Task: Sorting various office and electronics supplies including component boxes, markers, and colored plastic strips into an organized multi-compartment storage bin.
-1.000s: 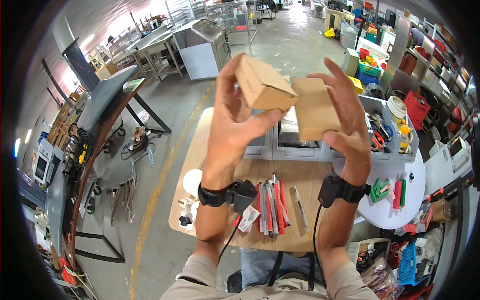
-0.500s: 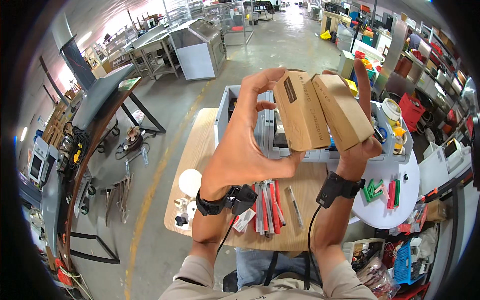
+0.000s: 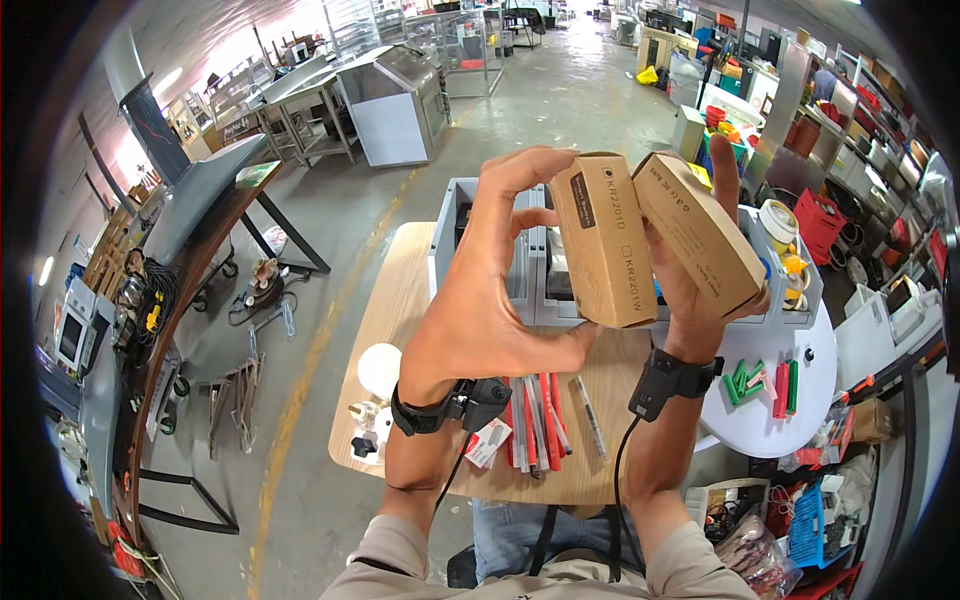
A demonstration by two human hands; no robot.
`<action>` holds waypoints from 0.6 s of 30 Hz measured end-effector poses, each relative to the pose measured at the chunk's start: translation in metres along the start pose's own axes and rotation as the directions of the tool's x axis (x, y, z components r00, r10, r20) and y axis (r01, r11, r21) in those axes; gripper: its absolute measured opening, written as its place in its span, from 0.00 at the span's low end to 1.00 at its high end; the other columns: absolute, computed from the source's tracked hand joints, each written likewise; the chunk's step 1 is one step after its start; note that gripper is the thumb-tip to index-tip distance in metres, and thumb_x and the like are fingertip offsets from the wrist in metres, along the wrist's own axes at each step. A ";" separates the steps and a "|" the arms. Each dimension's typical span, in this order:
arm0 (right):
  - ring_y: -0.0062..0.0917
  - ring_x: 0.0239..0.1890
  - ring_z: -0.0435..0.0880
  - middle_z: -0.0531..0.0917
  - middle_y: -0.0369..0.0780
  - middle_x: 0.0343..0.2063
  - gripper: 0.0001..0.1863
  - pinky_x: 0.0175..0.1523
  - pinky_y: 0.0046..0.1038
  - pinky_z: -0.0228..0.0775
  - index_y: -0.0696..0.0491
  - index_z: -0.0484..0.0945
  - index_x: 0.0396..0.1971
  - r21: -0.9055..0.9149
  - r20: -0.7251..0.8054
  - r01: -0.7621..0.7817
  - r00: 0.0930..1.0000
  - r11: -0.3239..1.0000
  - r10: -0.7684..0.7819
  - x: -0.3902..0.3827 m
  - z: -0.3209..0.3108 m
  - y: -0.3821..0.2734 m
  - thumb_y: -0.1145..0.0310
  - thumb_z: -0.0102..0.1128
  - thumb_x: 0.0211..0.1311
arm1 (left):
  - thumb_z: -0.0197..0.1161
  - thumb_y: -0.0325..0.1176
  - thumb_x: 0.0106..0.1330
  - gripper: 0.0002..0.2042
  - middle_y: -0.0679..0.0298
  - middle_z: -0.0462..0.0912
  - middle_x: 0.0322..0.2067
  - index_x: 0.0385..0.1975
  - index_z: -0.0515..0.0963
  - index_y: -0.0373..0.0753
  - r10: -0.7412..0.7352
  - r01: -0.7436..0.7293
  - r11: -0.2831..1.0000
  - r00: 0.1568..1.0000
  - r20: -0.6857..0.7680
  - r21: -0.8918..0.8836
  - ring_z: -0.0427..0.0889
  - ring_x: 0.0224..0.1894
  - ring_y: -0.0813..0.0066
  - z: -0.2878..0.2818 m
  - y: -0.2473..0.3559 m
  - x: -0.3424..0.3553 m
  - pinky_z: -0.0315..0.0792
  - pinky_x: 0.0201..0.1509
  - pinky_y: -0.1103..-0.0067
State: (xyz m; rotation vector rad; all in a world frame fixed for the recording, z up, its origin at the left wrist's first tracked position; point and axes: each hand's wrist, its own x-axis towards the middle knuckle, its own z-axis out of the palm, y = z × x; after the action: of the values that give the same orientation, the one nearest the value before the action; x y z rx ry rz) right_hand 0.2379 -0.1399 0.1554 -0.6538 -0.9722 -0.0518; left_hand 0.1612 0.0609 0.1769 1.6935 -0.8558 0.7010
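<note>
- Brown cardboard left box (image 3: 605, 245): gripped top and bottom between the left hand's (image 3: 470, 300) fingers and thumb, seemingly so its printed face stays uncovered.
- Matching right box (image 3: 700, 235): tilted against the right hand (image 3: 680, 290), which supports it from behind; some gripping fingers are hidden.
- Both are raised above the wooden table (image 3: 395, 300), perhaps for easier viewing.

Left box (image 3: 605, 240): matt brown cardboard, smooth, two o'clock
Right box (image 3: 705, 240): matt brown cardboard, smooth, two o'clock
Tabletop (image 3: 405, 300): pale wood grain, smooth, low sheen, six o'clock
Pens (image 3: 545, 425): clear and red plastic, glossy, five o'clock
Organiser (image 3: 790, 317): matt grey plastic, smooth, three o'clock
Round table (image 3: 740, 430): white, smooth, faint gloss, four o'clock
Cabinet (image 3: 400, 110): shiny metal, eleven o'clock
Floor (image 3: 340, 225): grey, concrete-like, dull sheen, ten o'clock
Sleeves (image 3: 395, 545): matt beige cloth, seven and five o'clock
</note>
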 end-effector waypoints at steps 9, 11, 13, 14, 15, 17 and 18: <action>0.39 0.64 0.71 0.67 0.54 0.63 0.70 0.68 0.38 0.64 0.57 0.47 0.72 -0.080 -0.030 -0.024 0.999 0.997 0.022 0.003 0.008 0.009 0.39 0.78 0.32 | 0.74 0.30 0.33 0.48 0.58 0.65 0.60 0.65 0.64 0.42 0.074 -0.067 0.991 0.996 -0.055 0.118 0.67 0.62 0.61 -0.001 0.002 0.004 0.69 0.59 0.67; 0.39 0.64 0.71 0.68 0.53 0.63 0.70 0.68 0.38 0.64 0.57 0.48 0.72 -0.100 -0.024 -0.023 0.999 0.995 0.020 0.003 0.007 0.009 0.39 0.78 0.32 | 0.74 0.30 0.33 0.48 0.58 0.66 0.59 0.65 0.64 0.42 0.090 -0.083 0.991 0.994 -0.060 0.106 0.68 0.62 0.61 0.003 0.002 0.005 0.69 0.59 0.67; 0.38 0.64 0.71 0.68 0.52 0.63 0.69 0.68 0.38 0.64 0.57 0.48 0.72 -0.103 -0.020 -0.028 0.999 0.994 0.026 0.003 0.007 0.010 0.39 0.78 0.32 | 0.74 0.30 0.33 0.47 0.57 0.66 0.59 0.64 0.64 0.42 0.094 -0.087 0.990 0.993 -0.067 0.109 0.68 0.61 0.61 0.005 0.001 0.004 0.69 0.58 0.67; 0.38 0.64 0.71 0.68 0.52 0.63 0.69 0.68 0.38 0.64 0.57 0.49 0.72 -0.105 -0.019 -0.030 0.999 0.994 0.028 0.003 0.005 0.010 0.39 0.77 0.32 | 0.74 0.30 0.33 0.47 0.57 0.67 0.58 0.65 0.64 0.42 0.092 -0.084 0.991 0.993 -0.075 0.101 0.69 0.61 0.61 0.006 -0.001 0.004 0.69 0.58 0.67; 0.38 0.64 0.71 0.69 0.51 0.63 0.69 0.68 0.38 0.64 0.57 0.49 0.72 -0.102 -0.011 -0.032 0.999 0.994 0.031 0.004 0.008 0.011 0.38 0.77 0.32 | 0.73 0.30 0.33 0.47 0.57 0.67 0.58 0.65 0.64 0.42 0.092 -0.083 0.991 0.992 -0.086 0.102 0.69 0.61 0.61 0.004 0.000 0.004 0.70 0.58 0.67; 0.38 0.65 0.71 0.69 0.51 0.63 0.67 0.68 0.38 0.63 0.57 0.50 0.72 -0.116 -0.019 -0.047 0.999 0.992 0.045 0.003 0.015 0.007 0.40 0.77 0.34 | 0.73 0.30 0.34 0.47 0.57 0.67 0.58 0.64 0.65 0.42 0.078 -0.068 0.991 0.993 -0.088 0.114 0.69 0.60 0.61 0.001 0.003 0.003 0.70 0.58 0.68; 0.37 0.65 0.71 0.69 0.50 0.63 0.65 0.68 0.38 0.63 0.57 0.50 0.72 -0.138 -0.027 -0.061 0.998 0.989 0.057 0.003 0.016 0.006 0.41 0.76 0.36 | 0.73 0.30 0.34 0.46 0.56 0.68 0.58 0.64 0.65 0.41 0.068 -0.058 0.991 0.993 -0.091 0.118 0.69 0.60 0.61 0.000 0.003 0.003 0.70 0.58 0.68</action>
State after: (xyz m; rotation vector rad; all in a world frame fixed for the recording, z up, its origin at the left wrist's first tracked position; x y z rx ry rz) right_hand 0.2295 -0.1263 0.1609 -0.8085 -0.9318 -0.0754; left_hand 0.1609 0.0596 0.1810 1.7260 -0.8182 0.8817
